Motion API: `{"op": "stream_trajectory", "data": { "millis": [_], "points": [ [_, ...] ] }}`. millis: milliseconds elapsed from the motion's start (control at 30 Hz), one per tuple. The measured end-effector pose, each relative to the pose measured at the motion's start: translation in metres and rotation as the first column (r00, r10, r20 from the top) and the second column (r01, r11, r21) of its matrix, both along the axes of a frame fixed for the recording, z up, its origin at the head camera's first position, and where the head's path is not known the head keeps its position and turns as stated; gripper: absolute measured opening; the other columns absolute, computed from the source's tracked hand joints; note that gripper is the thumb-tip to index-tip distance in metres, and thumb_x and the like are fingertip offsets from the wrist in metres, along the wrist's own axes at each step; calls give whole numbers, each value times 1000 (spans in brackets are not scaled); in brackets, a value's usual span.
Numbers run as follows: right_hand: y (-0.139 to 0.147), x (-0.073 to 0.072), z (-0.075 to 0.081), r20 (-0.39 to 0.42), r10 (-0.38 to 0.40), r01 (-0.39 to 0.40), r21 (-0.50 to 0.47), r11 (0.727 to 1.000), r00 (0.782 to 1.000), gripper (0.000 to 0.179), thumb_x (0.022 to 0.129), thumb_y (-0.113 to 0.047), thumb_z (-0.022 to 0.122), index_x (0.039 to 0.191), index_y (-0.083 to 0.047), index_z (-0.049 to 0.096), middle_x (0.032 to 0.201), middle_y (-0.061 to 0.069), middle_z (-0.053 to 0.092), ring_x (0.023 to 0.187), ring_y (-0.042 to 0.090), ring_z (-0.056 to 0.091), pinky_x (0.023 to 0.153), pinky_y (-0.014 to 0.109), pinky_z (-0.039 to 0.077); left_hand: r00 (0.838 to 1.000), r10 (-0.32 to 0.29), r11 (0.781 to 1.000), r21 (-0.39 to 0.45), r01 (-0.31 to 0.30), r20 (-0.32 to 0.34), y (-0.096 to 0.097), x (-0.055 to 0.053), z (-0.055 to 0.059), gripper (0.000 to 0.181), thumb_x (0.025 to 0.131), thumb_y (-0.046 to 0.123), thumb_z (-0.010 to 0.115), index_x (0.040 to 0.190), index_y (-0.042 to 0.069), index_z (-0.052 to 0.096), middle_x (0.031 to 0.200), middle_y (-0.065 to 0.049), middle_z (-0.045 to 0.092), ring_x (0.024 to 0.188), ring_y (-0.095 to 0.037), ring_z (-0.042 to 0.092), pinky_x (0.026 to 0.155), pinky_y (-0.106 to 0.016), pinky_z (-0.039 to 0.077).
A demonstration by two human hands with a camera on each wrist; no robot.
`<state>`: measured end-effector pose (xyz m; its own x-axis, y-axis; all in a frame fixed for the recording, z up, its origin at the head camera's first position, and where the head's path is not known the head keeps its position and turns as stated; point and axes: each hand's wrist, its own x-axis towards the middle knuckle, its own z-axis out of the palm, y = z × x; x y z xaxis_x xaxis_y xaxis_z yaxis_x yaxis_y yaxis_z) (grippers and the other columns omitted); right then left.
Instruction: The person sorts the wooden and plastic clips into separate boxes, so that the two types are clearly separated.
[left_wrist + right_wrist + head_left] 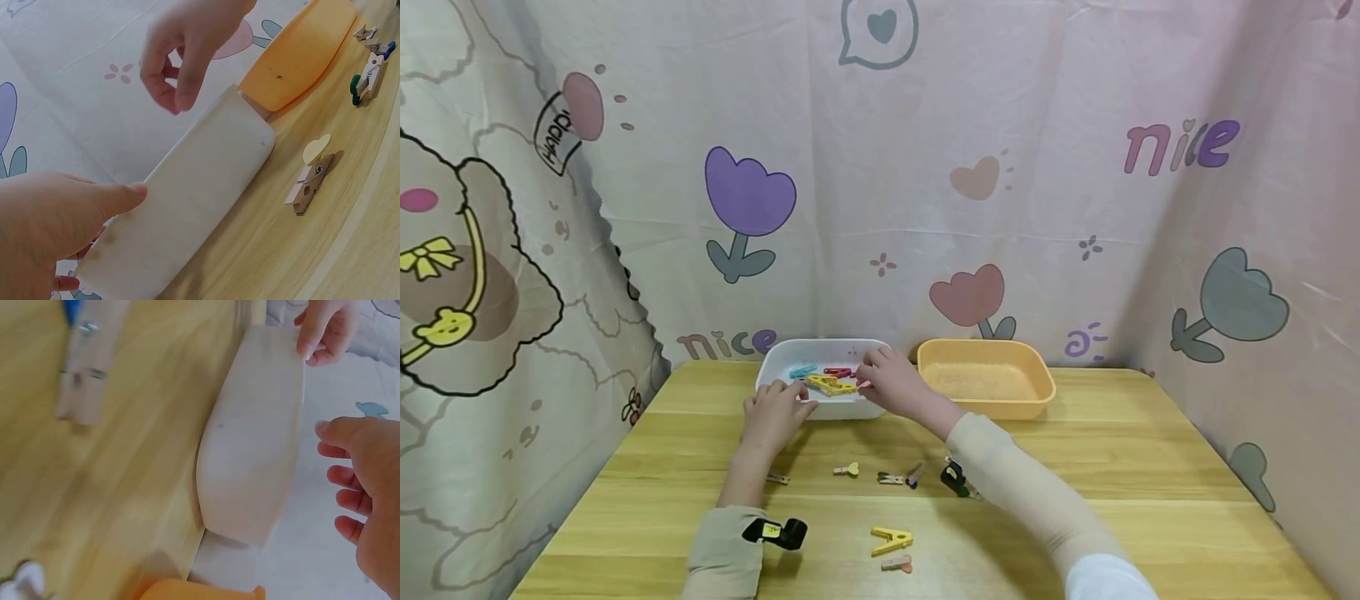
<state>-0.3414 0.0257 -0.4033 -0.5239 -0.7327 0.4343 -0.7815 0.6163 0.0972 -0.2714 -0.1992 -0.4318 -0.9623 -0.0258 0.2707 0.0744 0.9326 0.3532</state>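
A white plastic tub (822, 410) stands at the back of the table with yellow (829, 384), blue (803, 371) and red clothespins (838, 372) inside. My left hand (773, 417) grips its front left rim, the thumb (128, 197) lying over the near wall. Above the tub's right end hovers my right hand (891, 382), its fingers (350, 500) loosely bent and apart from the wall. I see nothing held in it in either wrist view. Both wrist views show the tub from outside, so its contents are hidden there.
An orange tub (985, 408) stands right of the white one. Nearer me lie a wooden clothespin with a cream heart (846, 470), several other small wooden clothespins (891, 478), a yellow clothespin (891, 541) and a wooden one with a peach-coloured end (897, 564). Printed cloth (865, 192) hangs behind.
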Motion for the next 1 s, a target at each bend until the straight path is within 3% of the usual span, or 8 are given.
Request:
{"op": "stream_trajectory", "data": {
  "millis": [267, 467, 733, 1000],
  "points": [
    [22, 20, -5, -34, 34, -35, -27, 999, 999, 14, 85, -26, 75, 96, -18, 71, 97, 0, 60, 90, 18, 51, 77, 34, 41, 1000, 1, 1000, 4, -1, 0, 1, 0, 0, 26, 93, 43, 62, 102, 19, 65, 109, -14, 63, 106, -36, 52, 92, -61, 36],
    [35, 37, -6, -34, 66, -67, -37, 997, 997, 17, 84, -25, 76, 97, -16, 70, 99, 1, 61, 94, 20, 53, 84, 37, 44, 1000, 7, 1000, 1, -7, 4, 0, -1, -2, 27, 93, 45, 61, 103, 20, 64, 109, -14, 62, 107, -35, 51, 92, -60, 36],
    [53, 54, -12, -39, 38, -39, -35, 999, 999, 18, 85, -30, 75, 98, -18, 71, 100, -1, 60, 91, 16, 50, 75, 30, 40, 1000, 2, 1000, 4, -2, 7, -1, -2, -3, 30, 93, 45, 61, 106, 18, 65, 110, -14, 62, 106, -35, 51, 92, -59, 36],
    [68, 71, -15, -65, 90, -94, -76, 993, 994, 19, 82, -27, 78, 96, -16, 69, 97, 0, 59, 91, 17, 51, 77, 32, 42, 1000, 7, 1000, 9, -7, 15, -1, -2, -2, 29, 93, 45, 61, 105, 19, 65, 110, -13, 62, 107, -35, 51, 94, -60, 35]
  ]
}}
